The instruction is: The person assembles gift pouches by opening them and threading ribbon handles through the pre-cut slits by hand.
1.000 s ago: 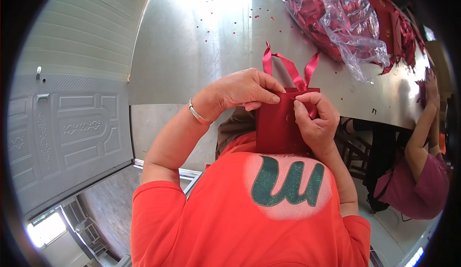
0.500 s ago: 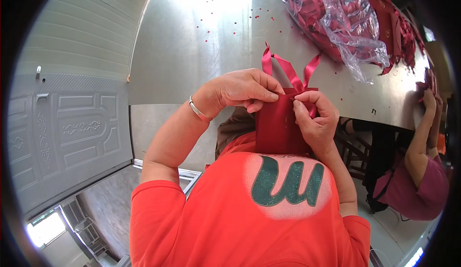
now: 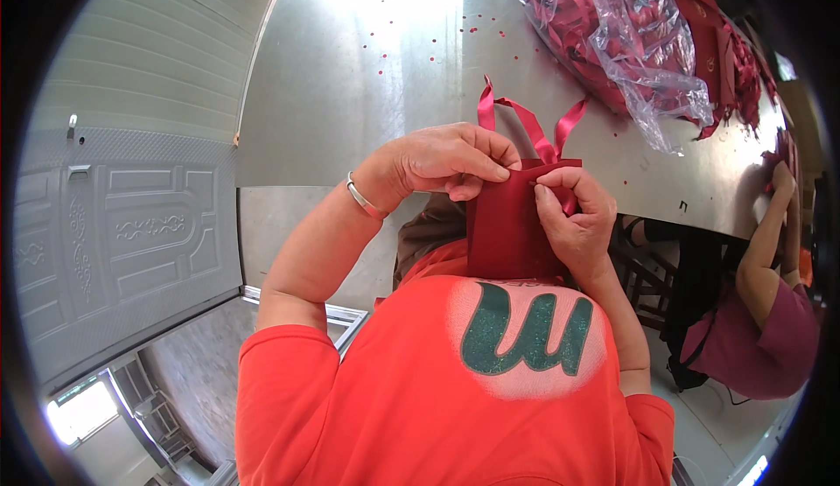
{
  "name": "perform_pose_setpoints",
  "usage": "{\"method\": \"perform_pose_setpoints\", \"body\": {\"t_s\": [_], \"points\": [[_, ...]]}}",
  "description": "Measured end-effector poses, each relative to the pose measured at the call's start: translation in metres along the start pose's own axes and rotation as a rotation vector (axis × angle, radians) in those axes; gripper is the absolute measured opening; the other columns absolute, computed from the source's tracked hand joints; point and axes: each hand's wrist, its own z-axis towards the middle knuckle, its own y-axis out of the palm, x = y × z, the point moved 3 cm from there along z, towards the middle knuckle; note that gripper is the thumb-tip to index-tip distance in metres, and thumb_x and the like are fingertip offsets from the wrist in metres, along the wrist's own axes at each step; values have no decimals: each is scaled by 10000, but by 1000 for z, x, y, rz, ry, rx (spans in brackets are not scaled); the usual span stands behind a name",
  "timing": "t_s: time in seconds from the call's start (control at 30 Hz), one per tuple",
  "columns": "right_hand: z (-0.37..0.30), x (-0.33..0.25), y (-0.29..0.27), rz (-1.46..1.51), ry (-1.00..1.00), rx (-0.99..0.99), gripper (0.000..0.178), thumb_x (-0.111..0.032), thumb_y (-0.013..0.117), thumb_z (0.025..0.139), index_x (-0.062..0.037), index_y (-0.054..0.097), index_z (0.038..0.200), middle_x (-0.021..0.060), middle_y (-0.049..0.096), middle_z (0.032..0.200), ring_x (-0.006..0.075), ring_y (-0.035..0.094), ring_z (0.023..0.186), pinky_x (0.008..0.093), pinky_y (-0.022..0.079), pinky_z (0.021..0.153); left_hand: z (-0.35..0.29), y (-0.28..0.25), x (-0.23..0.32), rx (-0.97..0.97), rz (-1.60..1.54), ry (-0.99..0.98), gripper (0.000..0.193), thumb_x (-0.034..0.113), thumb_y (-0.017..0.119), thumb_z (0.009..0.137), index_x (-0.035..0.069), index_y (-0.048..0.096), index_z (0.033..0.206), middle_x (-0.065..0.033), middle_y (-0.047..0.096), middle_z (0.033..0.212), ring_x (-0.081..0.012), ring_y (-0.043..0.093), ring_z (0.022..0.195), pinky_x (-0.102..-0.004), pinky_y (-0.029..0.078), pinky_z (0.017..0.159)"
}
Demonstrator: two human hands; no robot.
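Observation:
A dark red paper gift bag is held upright against the table's near edge, close to my chest. Pinched at the left of its top rim is my left hand, thumb and forefinger pressed together. My right hand grips the right part of the rim, with its thumb and fingers closed near the middle of the edge. Glossy pink-red ribbon loops up from the bag's top toward the table, and more of it shows under my right fingers. What lies between my fingertips besides the rim is too small to make out.
On the metal table lie scattered small red dots. A heap of red ribboned bags under clear plastic is at the far right. Another person works at the right edge with red items. A grey panelled door stands left.
Almost nothing differs. Both hands keep their pinch on the bag's rim, and the view has shifted slightly. The other person's hands at the right have moved a little.

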Motion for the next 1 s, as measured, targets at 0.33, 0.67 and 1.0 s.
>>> {"method": "perform_pose_setpoints", "body": {"t_s": [0.33, 0.67, 1.0], "points": [[0, 8, 3, 36, -14, -24, 45, 4, 673, 830, -12, 654, 868, -10, 628, 689, 37, 542, 558, 196, 406, 515, -2, -3, 1, 45, -26, -4, 218, 149, 553, 923, -32, 605, 1032, -38, 582, 763, -104, 478, 437, -238, 347, 400], [-1, 4, 0, 88, 26, -66, 71, 24, 675, 817, -21, 651, 867, -28, 600, 676, 20, 505, 558, 189, 376, 506, 1, 1, -1, 151, 55, -1, 144, 75, 632, 874, -32, 618, 969, -7, 572, 664, -68, 453, 415, -220, 315, 380], [0, -6, 4, 49, -48, -53, 113, 38, 690, 776, -36, 633, 841, 9, 594, 708, 75, 487, 582, 221, 384, 531, -4, 10, 0, 256, 217, 102, 121, 89, 698, 847, 7, 640, 915, 15, 581, 676, -29, 455, 439, -169, 331, 384]]}}
